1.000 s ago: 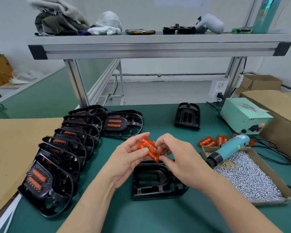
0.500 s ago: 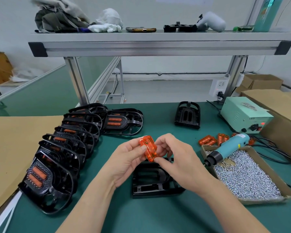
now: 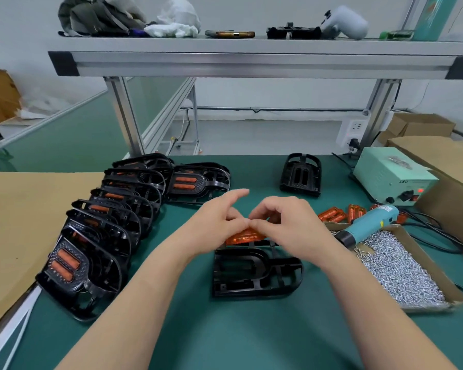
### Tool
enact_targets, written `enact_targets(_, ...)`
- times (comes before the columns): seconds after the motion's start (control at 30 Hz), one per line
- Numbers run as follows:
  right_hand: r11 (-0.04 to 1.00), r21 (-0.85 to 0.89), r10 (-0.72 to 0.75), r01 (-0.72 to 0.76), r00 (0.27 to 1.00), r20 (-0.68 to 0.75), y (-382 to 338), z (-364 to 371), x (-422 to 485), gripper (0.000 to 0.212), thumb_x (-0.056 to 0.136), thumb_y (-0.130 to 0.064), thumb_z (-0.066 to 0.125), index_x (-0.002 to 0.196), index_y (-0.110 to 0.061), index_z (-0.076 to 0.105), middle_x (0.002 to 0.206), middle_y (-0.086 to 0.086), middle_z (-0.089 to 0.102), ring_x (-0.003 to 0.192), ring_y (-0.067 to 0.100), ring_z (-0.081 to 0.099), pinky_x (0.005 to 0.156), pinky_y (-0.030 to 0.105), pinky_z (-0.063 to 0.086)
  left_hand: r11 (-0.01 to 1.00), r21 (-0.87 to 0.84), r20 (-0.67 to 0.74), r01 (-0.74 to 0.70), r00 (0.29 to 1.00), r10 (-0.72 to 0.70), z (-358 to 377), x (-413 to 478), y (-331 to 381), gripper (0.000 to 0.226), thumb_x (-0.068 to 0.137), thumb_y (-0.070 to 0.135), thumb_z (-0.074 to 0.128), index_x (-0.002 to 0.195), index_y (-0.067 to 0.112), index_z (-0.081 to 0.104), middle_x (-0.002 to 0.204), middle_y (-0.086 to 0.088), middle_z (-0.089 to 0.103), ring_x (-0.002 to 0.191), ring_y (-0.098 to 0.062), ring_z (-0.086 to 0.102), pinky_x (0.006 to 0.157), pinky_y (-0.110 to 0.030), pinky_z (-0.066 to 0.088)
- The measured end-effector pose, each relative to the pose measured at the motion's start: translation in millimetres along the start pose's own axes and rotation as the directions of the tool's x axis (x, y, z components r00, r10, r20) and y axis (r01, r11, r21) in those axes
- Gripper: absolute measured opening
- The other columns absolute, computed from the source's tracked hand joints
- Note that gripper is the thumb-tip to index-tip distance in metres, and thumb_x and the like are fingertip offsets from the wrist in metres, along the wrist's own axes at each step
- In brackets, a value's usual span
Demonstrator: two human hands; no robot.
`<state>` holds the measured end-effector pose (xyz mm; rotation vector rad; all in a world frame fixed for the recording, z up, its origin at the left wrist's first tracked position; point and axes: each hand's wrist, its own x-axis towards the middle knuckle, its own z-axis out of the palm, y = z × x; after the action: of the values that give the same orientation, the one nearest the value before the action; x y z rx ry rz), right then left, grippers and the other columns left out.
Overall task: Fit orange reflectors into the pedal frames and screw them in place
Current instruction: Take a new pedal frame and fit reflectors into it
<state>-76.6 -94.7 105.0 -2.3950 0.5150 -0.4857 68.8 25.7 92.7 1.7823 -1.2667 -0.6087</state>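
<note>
A black pedal frame [image 3: 254,273] lies flat on the green table in front of me. An orange reflector [image 3: 245,237] sits at its far end, mostly hidden under my fingers. My left hand [image 3: 219,222] and my right hand [image 3: 286,222] meet over it, thumbs together on its top, each gripping one end. My left index finger sticks out straight. More loose reflectors [image 3: 332,214] lie to the right. A teal electric screwdriver [image 3: 369,227] rests across the edge of a cardboard tray of screws [image 3: 439,287].
A row of several pedals with reflectors fitted [image 3: 91,236] runs along the left, one more [image 3: 195,182] behind it. An empty frame [image 3: 301,177] stands at the back. A green power unit [image 3: 393,180] and cables sit at the right. An aluminium shelf [image 3: 251,62] hangs overhead.
Both hands have lowered the reflector from above the table down onto the far end of the frame and turned it flat. My left index finger has lifted off it.
</note>
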Motion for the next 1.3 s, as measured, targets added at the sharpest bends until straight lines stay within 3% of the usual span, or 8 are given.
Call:
enact_targets(0.1, 0.996, -0.03, 0.078, -0.079, 0.997, -0.022, 8.6, 8.3, -6.3, 0.002, 0.084, -0.027, 0.077, 0.085, -0.027, 0.075, 0.073, -0.016, 0.068, 0.07, -0.005, 0.06, 0.066, 0.011, 0.041, 0.993, -0.104, -0.11, 0.05, 0.992, -0.061, -0.5, -4.0, -7.7, 0.042, 0.092, 0.011, 0.066, 0.131, 0.022, 0.057, 0.09, -0.003, 0.077, 0.08, -0.013, 0.067, 0.082, -0.027, 0.052)
enact_targets(0.2, 0.986, -0.1, 0.138, -0.137, 0.99, 0.0, 14.0, 27.0, -14.1, 0.005, 0.087, -0.03, 0.073, 0.09, -0.026, 0.074, 0.084, -0.01, 0.072, 0.083, 0.008, 0.064, 0.081, 0.028, 0.05, 0.985, -0.134, -0.254, 0.109, 0.957, -0.14, -2.9, -10.8, -24.3, 0.018, 0.091, 0.009, 0.067, 0.097, 0.025, 0.072, 0.09, -0.005, 0.076, 0.08, -0.011, 0.066, 0.076, -0.028, 0.049)
enact_targets(0.33, 0.971, -0.177, 0.159, -0.159, 0.987, -0.012, 16.5, 46.8, -20.7, 0.01, 0.091, -0.035, 0.069, 0.092, -0.024, 0.069, 0.092, -0.006, 0.071, 0.091, 0.017, 0.061, 0.079, 0.029, 0.046, 0.969, -0.16, -0.328, 0.188, 0.916, -0.232, -3.8, -22.6, -45.5, 0.02, 0.086, 0.008, 0.071, 0.076, 0.025, 0.075, 0.074, 0.002, 0.072, 0.066, -0.002, 0.057, 0.065, -0.022, 0.043)
enact_targets(0.47, 0.968, -0.232, 0.094, -0.095, 0.995, -0.016, 13.9, 59.5, -25.3, 0.017, 0.092, -0.034, 0.067, 0.083, -0.024, 0.056, 0.089, -0.004, 0.065, 0.086, 0.02, 0.056, 0.073, 0.032, 0.037, 0.957, -0.175, -0.298, 0.232, 0.914, -0.276, 1.1, -34.3, -55.6, 0.023, 0.086, 0.011, 0.074, 0.074, 0.031, 0.076, 0.067, 0.01, 0.069, 0.057, 0.003, 0.053, 0.062, -0.019, 0.042)
enact_targets(0.63, 0.949, -0.312, 0.052, -0.043, 0.998, 0.02, 15.2, 64.8, -30.0, 0.017, 0.095, -0.033, 0.063, 0.088, -0.018, 0.06, 0.093, -0.002, 0.058, 0.092, 0.022, 0.057, 0.079, 0.034, 0.04, 0.961, -0.107, -0.211, 0.254, 0.939, -0.272, 11.2, -42.7, -58.9, 0.026, 0.083, 0.012, 0.078, 0.073, 0.036, 0.078, 0.08, 0.008, 0.074, 0.073, -0.001, 0.064, 0.077, -0.021, 0.047)
enact_targets(0.83, 0.925, -0.38, 0.031, 0.005, 0.996, 0.089, 14.6, 57.6, -30.0, 0.016, 0.098, -0.031, 0.058, 0.095, -0.016, 0.063, 0.101, 0.0, 0.051, 0.095, 0.024, 0.056, 0.085, 0.035, 0.044, 0.97, 0.075, -0.176, 0.23, 0.961, -0.214, 17.2, -45.6, -55.8, 0.029, 0.081, 0.014, 0.079, 0.073, 0.041, 0.074, 0.084, 0.01, 0.064, 0.074, 0.002, 0.059, 0.072, -0.012, 0.041)
enact_targets(1.0, 0.885, -0.465, 0.005, 0.011, 0.999, 0.032, 12.1, 60.3, -34.5, 0.017, 0.099, -0.031, 0.051, 0.098, -0.017, 0.061, 0.103, -0.001, 0.052, 0.102, 0.023, 0.051, 0.085, 0.037, 0.044, 0.966, 0.175, -0.157, 0.189, 0.974, -0.162, 18.7, -47.3, -52.4, 0.022, 0.082, 0.015, 0.078, 0.076, 0.036, 0.073, 0.079, 0.01, 0.059, 0.072, 0.003, 0.054, 0.068, -0.008, 0.037)
enact_targets(1.3, 0.935, -0.352, 0.035, -0.037, 0.999, -0.013, 16.1, 55.9, -40.5, 0.016, 0.099, -0.029, 0.055, 0.099, -0.02, 0.068, 0.101, -0.004, 0.055, 0.104, 0.019, 0.052, 0.087, 0.029, 0.041, 0.962, 0.196, -0.2, 0.191, 0.968, -0.152, 25.2, -51.3, -58.4, 0.029, 0.085, 0.017, 0.076, 0.073, 0.042, 0.067, 0.082, 0.008, 0.063, 0.076, 0.001, 0.056, 0.069, -0.008, 0.038)
